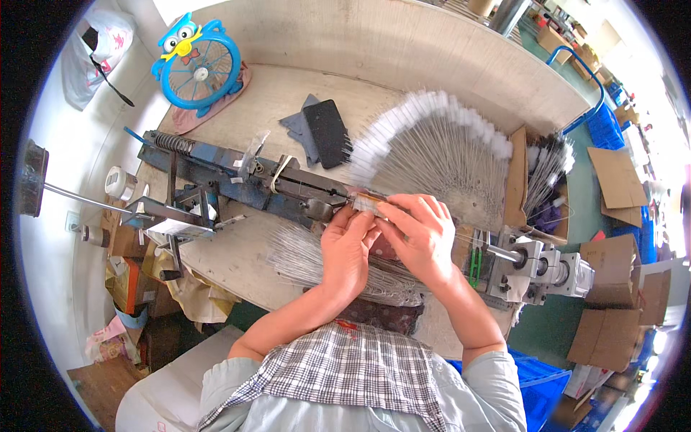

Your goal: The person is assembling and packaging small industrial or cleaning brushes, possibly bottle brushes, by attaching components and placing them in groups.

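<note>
At the middle of the bench, my left hand [344, 250] and my right hand [423, 237] come together at the right end of a long blue-grey bench machine [237, 173]. Both are closed, fingertips pinching a small whitish piece [367, 204], perhaps bristle; its exact kind is hard to make out. Beyond my right hand spreads a large fan of wire-stemmed brushes [439, 144] with white bristle tips. A bundle of thin metal wires [302, 255] lies beside and under my left wrist, partly hidden by it.
A dark phone-like slab [326, 133] rests on a grey cloth behind the machine. Far left stands a blue owl-shaped fan [200, 72]. To the right are a metal shaft unit [536, 266], green-handled tool [476, 261] and a cardboard box [517, 180] of brushes. A blue crate [543, 389] sits below.
</note>
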A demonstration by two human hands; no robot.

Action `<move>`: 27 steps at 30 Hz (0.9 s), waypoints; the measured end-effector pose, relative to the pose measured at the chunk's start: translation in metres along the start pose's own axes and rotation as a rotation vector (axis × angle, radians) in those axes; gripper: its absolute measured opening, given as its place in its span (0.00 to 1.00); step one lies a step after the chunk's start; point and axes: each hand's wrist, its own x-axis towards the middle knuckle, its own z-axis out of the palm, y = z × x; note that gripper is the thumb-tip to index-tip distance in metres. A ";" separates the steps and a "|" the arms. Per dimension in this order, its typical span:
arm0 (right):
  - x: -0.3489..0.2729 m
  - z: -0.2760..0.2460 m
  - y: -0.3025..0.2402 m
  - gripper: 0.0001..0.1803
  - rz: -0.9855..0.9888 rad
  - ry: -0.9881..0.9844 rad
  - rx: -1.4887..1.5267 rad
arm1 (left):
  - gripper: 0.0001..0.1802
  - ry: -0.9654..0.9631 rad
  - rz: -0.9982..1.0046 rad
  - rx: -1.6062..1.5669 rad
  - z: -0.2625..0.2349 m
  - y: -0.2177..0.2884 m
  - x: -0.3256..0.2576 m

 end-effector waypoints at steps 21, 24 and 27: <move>-0.029 0.010 -0.013 0.07 0.190 0.003 -0.284 | 0.32 0.021 -0.076 0.214 -0.005 0.018 0.000; -0.036 0.001 -0.012 0.08 0.189 0.024 -0.242 | 0.31 -0.100 -0.148 0.268 -0.013 0.020 0.003; -0.048 0.000 -0.015 0.11 0.137 0.211 0.020 | 0.29 -0.193 -0.090 0.574 -0.022 0.014 -0.008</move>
